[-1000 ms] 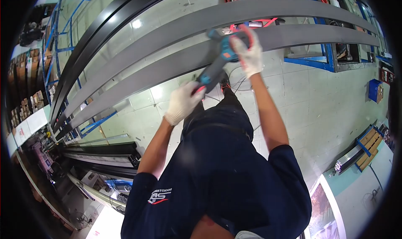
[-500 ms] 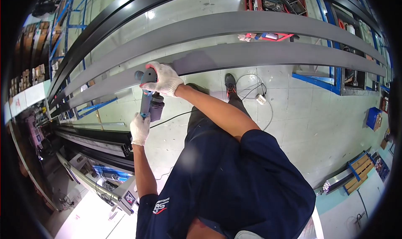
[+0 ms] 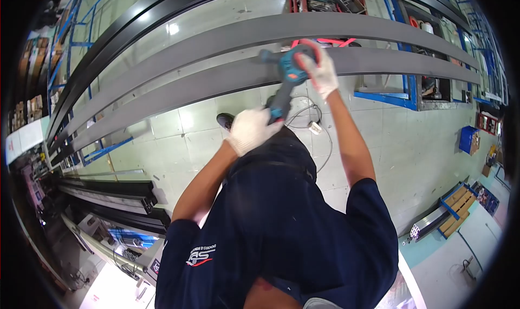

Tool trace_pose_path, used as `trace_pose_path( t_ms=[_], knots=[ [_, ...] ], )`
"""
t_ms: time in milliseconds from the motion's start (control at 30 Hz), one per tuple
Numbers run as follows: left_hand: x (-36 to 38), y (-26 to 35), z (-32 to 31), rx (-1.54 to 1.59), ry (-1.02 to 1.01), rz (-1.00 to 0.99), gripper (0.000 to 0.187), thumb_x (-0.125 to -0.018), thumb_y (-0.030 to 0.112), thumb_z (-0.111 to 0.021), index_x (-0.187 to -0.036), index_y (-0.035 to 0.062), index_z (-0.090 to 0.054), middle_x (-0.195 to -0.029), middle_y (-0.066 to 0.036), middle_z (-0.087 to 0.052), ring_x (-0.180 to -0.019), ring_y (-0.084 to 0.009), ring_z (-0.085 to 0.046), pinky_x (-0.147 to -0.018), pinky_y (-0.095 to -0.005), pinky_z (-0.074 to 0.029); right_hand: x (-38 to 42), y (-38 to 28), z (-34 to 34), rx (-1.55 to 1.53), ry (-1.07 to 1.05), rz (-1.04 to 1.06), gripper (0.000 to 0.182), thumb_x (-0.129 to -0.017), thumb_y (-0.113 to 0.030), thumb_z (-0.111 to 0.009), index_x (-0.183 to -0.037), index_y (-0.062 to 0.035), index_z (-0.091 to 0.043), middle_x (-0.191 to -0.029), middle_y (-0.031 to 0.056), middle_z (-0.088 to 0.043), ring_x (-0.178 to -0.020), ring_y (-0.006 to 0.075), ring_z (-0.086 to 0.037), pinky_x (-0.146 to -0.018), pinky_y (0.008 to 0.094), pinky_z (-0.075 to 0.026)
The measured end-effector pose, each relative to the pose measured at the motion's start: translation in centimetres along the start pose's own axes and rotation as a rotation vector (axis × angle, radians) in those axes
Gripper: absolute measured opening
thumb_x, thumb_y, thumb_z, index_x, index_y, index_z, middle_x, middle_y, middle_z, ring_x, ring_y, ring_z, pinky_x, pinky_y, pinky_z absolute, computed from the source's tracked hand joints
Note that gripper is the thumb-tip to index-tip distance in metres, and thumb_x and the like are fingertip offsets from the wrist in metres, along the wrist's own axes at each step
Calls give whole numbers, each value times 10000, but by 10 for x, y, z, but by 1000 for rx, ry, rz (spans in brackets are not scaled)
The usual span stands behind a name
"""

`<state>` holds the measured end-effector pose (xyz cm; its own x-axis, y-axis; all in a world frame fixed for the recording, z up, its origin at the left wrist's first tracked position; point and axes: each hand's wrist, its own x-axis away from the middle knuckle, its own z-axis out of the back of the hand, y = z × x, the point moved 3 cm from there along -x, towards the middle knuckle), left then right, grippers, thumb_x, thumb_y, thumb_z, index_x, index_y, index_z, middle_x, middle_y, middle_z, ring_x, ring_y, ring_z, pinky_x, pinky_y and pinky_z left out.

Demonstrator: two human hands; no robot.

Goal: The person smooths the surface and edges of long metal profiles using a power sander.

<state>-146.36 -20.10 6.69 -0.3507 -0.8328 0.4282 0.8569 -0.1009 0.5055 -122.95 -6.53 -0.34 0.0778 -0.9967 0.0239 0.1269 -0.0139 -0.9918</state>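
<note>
A teal-and-black power sander point(image 3: 292, 71) is over the nearer grey bar point(image 3: 216, 81), its head on or close to the bar's top face. My right hand point(image 3: 322, 73), in a white knitted glove with a reddish palm, is wrapped round the sander's head. At the rear end of the body, my left hand point(image 3: 252, 130), gloved too, grips the handle. The sander's underside and its contact with the bar are hidden. Behind the nearer bar, a second grey bar point(image 3: 216, 40) runs roughly parallel. The sander looks slightly blurred.
Beyond the grey bars runs a black bar point(image 3: 135, 22). Blue metal supports point(image 3: 414, 92) stand under the bars at the right. A cable with a white plug point(image 3: 314, 127) lies on the tiled floor. Black profiles point(image 3: 108, 192) are stacked at the left; a blue bin point(image 3: 469, 139) is farther right.
Both hands have carried the sander to the right along the nearer bar. My right hand has swung out to the right, and my left hand has come up and rightward. The camera view has shifted slightly.
</note>
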Motion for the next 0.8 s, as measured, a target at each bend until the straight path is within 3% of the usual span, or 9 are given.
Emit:
trace_pose_path(
  t_ms=[33,67,167,267,367,433,533,633,800],
  knots=[
    [-22,8,-25,30,100,-103,557,-1027,543,-755,-943,-7,-789,-961,-239,-760,-886,-446,-780,-823,-554,-623,2,-6,33,-12,46,-27,561,-1028,-280,-852,-1493,-20,-677,-1382,112,-748,-1259,178,-700,-1122,340,-547],
    [-40,28,-31,82,64,-120,559,-1030,554,-750,-967,0,-786,-999,-243,-751,-917,-460,-770,-840,-565,-615,3,-3,64,-1,130,-2,542,-1042,-246,-841,-1500,-9,-673,-1406,112,-737,-1275,177,-694,-1131,333,-544],
    [-70,73,-39,95,29,-244,511,-1084,520,-695,-1177,19,-744,-1050,-237,-728,-1021,-460,-752,-902,-563,-601,-2,17,151,29,325,26,565,-1060,-210,-835,-1544,11,-647,-1459,133,-714,-1330,197,-677,-1152,338,-540],
    [-71,86,-42,155,53,-304,462,-1106,475,-681,-1273,47,-730,-1071,-222,-743,-1051,-445,-755,-911,-555,-600,-9,23,212,-39,459,44,589,-1068,-150,-812,-1586,42,-607,-1530,167,-689,-1374,229,-667,-1157,340,-540],
    [-53,72,-33,310,57,-261,395,-1118,397,-680,-1351,81,-726,-1125,-206,-764,-1054,-435,-763,-902,-538,-608,-9,-17,236,116,566,-145,569,-1076,-237,-781,-1593,-40,-645,-1596,129,-670,-1409,215,-655,-1185,342,-512],
    [-37,55,-27,314,-18,-263,371,-1130,300,-663,-1453,124,-715,-1193,-207,-798,-1086,-416,-780,-931,-504,-620,-20,-2,265,449,559,-54,609,-1034,-346,-809,-1566,-78,-684,-1617,154,-653,-1481,281,-623,-1247,395,-470],
    [-7,31,-23,353,-23,-264,375,-1136,262,-650,-1477,125,-726,-1215,-212,-811,-1102,-405,-790,-957,-483,-626,-30,7,279,694,620,-7,663,-952,-445,-878,-1499,-98,-737,-1608,188,-630,-1530,352,-578,-1269,456,-453],
    [15,-2,-21,411,35,-224,383,-1132,237,-656,-1485,111,-734,-1228,-219,-816,-1119,-403,-795,-975,-470,-629,-38,-18,252,746,731,-223,624,-937,-480,-882,-1438,-125,-771,-1562,183,-639,-1503,361,-597,-1247,460,-471],
    [70,-85,-30,421,81,-9,350,-1124,249,-682,-1430,100,-765,-1248,-225,-814,-1145,-395,-795,-1011,-439,-620,-52,-33,173,880,475,-31,466,-955,-495,-844,-1203,-100,-827,-1284,158,-703,-1163,336,-700,-1076,444,-545]
  ],
)
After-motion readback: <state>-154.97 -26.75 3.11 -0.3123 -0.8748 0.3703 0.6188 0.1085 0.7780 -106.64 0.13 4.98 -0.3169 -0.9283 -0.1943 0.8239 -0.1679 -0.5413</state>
